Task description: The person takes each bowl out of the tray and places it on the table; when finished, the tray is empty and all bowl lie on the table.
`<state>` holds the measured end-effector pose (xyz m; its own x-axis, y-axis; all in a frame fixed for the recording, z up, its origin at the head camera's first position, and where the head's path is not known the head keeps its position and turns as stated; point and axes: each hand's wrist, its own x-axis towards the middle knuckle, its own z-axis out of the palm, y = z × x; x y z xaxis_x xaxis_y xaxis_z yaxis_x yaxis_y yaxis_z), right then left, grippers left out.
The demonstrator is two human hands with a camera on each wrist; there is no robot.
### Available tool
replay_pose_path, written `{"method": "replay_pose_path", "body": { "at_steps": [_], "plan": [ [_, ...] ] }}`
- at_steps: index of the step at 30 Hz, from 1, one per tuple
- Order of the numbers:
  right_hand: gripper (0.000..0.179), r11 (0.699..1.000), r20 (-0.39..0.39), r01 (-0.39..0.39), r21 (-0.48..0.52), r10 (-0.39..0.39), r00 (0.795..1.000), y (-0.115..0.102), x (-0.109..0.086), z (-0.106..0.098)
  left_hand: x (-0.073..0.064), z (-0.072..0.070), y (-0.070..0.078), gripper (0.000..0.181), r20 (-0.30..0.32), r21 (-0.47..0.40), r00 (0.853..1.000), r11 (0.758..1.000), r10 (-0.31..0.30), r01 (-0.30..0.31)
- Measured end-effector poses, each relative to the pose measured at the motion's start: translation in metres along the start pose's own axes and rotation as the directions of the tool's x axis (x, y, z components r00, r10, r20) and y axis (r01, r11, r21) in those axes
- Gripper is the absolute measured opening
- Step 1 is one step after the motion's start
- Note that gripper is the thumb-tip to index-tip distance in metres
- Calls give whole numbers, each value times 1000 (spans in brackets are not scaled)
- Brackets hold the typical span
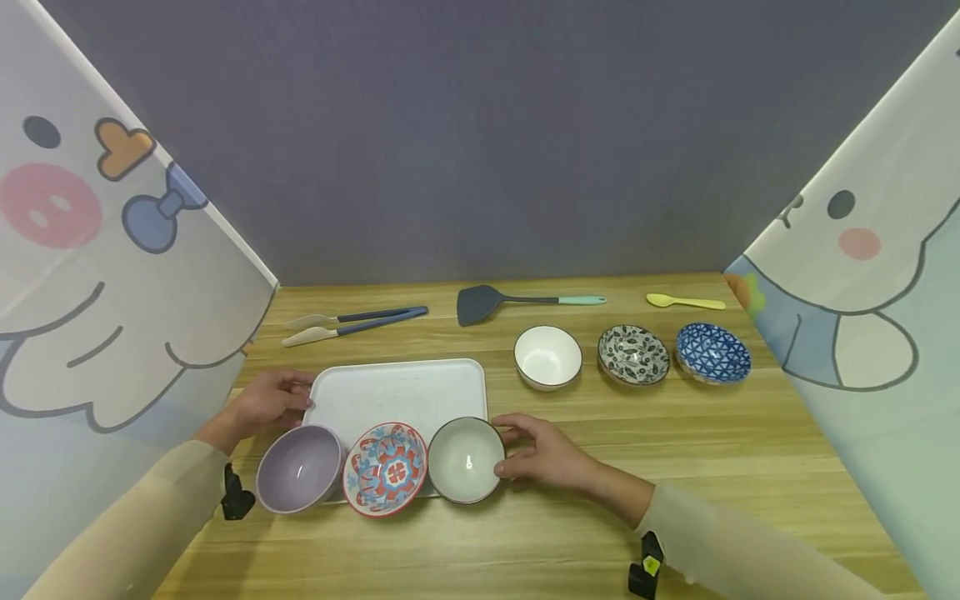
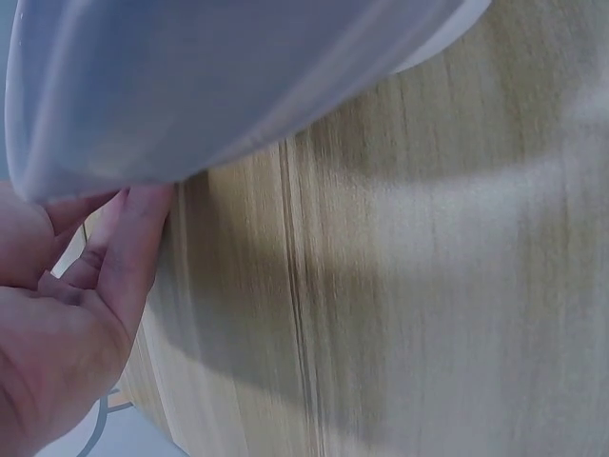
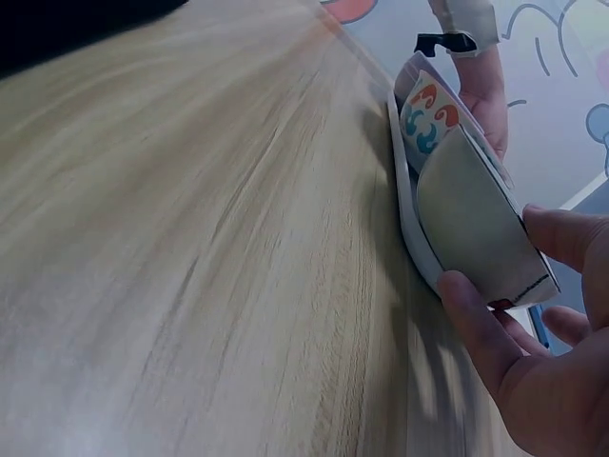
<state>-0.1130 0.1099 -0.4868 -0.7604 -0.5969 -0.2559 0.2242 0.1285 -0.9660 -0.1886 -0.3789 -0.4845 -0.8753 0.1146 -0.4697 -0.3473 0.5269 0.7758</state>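
My left hand [image 1: 270, 398] holds the left edge of a white rectangular tray [image 1: 397, 387]; in the left wrist view its fingertips are partly hidden behind the lilac bowl [image 1: 298, 469]. That bowl sits at the tray's front left corner. Beside it is a bowl with a red and blue pattern [image 1: 386, 469], and then a pale grey bowl with a dark rim [image 1: 467, 460]. All three line the tray's front side. My right hand [image 1: 547, 452] holds the grey bowl from the right, thumb and fingers spread along its side, close to the tray's edge [image 3: 404, 205].
Behind the tray lie tongs [image 1: 360, 323] and a dark spatula with a mint handle [image 1: 517, 300]. To the right stand a white bowl [image 1: 547, 358], a leaf-patterned bowl [image 1: 633, 356] and a blue patterned bowl [image 1: 712, 353]. A yellow spoon [image 1: 684, 302] lies at the back right.
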Motion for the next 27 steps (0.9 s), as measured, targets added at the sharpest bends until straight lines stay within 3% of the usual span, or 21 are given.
{"method": "replay_pose_path", "body": {
  "at_steps": [27],
  "plan": [
    [53, 986, -88, -105, 127, 117, 989, 0, 2, 11, 1, 0, 0, 59, -1, -4, 1000, 1000, -13, 13]
  ]
}}
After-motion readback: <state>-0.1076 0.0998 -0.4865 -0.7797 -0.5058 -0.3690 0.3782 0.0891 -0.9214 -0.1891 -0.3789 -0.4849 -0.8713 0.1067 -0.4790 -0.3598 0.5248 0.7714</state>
